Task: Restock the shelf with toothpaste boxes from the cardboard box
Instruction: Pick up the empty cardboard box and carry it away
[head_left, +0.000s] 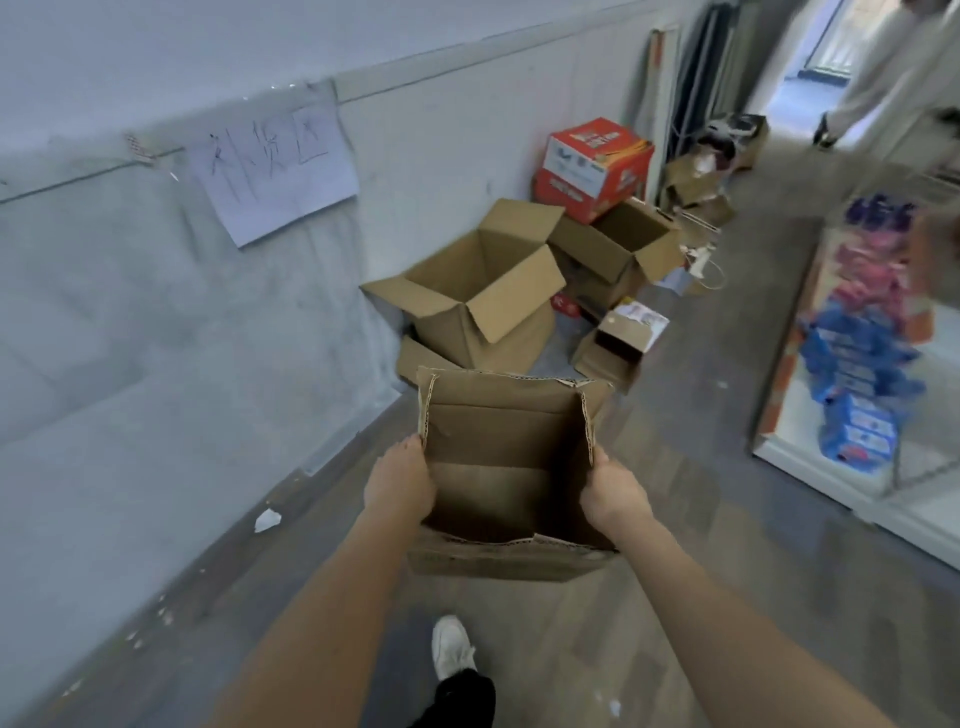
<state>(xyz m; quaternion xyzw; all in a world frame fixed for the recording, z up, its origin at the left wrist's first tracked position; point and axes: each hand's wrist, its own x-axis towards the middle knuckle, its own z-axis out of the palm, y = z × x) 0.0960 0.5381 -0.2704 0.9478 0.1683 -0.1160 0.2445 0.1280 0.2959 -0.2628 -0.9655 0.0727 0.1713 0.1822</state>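
Two hands, left hand (399, 486) and right hand (613, 491), grip the side walls of the seemingly empty cardboard box (506, 467), carried near the far discarded boxes (483, 291); next likely setting it down there.

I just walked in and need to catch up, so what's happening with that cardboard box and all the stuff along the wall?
A person is carrying an open cardboard box, the left hand and right hand gripping its opposite side walls. No toothpaste boxes show inside it; it looks empty. Ahead, along the wall, sit more open cartons and a red printed box. The shelf on the right holds blue and pink packages, blurred. One white shoe is stepping forward on the floor.
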